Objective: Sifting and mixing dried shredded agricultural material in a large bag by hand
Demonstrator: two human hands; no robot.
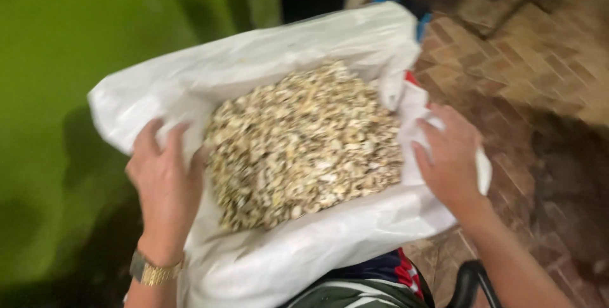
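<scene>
A big white woven sack (298,41) stands open in front of me, filled with small pale, dry chips or husk pieces (304,143). My left hand (166,181) grips the sack's rolled rim on its left side; a gold wristwatch (152,273) is on that wrist. On the right side, my right hand (449,156) holds the folded rim, fingers curled over the white fabric. Both hands are at the sack's mouth, apart from each other. The picture is blurred by motion.
A bright green wall (70,92) fills the left. Brick paving (533,73) covers the ground on the right. A blue object (406,3) peeks out behind the sack. Striped clothing (374,282) and a dark curved bar (469,279) show at the bottom.
</scene>
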